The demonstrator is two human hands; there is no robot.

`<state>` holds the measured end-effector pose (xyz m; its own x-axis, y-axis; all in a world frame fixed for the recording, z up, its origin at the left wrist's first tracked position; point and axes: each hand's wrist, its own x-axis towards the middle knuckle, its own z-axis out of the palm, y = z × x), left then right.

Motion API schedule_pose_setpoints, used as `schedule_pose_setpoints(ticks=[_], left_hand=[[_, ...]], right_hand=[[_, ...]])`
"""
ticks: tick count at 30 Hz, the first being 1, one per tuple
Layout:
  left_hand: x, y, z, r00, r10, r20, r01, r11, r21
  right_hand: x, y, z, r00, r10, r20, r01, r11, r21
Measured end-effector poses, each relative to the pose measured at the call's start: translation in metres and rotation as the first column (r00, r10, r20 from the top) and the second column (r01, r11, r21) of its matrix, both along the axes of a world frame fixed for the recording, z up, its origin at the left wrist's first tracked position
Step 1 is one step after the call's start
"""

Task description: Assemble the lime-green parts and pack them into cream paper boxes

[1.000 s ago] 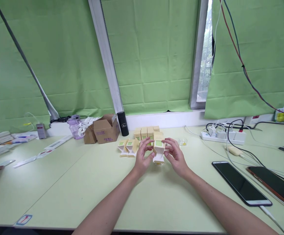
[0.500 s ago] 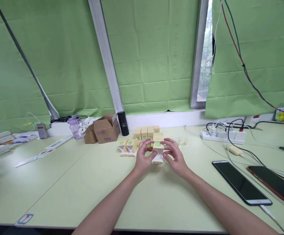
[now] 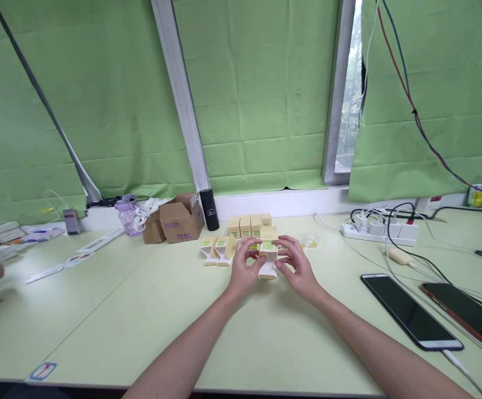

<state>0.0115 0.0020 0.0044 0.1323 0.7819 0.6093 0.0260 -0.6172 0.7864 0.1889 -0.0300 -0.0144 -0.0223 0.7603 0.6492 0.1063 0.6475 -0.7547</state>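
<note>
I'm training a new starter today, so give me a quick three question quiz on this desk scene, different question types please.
1. True or false: both the left hand and the right hand grip the small cream cardboard box with a green label.
2. Multiple choice: what stands just right of the brown corrugated cardboard carton? A) a red mug B) a black cylindrical canister C) a laptop
3. Fill in: the black smartphone with a cable plugged in lies on the pale green ____.

Key: 1 true; 2 B; 3 table.
</note>
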Motion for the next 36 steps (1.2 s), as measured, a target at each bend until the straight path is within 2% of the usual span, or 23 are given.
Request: schedule_pose_setpoints(ticks=[13, 18, 27, 36], left_hand=[[0.000, -0.008, 0.002, 0.997, 0.008, -0.081, -0.008, 1.000, 0.008], [-0.005, -0.010, 0.002, 0.989, -0.082, -0.127, 0.090, 0.994, 0.065], [-0.010, -0.003, -0.005, 0.945, -0.248, -0.214, 0.264, 0.963, 0.051], [-0.007, -0.007, -0.005, 0.967, -0.172, -0.189, 0.185, 0.981, 0.058]], right_hand=[[0.000, 0.003, 0.000, 0.999, -0.038, -0.026, 0.037, 0.999, -0.040], [0.000, 0.004, 0.001, 0.996, -0.056, -0.062, 0.053, 0.997, -0.056], [0.002, 0.013, -0.002, 0.989, -0.090, -0.119, 0.083, 0.995, -0.061], [-0.001, 0.010, -0.001, 0.991, -0.109, -0.082, 0.102, 0.992, -0.077]])
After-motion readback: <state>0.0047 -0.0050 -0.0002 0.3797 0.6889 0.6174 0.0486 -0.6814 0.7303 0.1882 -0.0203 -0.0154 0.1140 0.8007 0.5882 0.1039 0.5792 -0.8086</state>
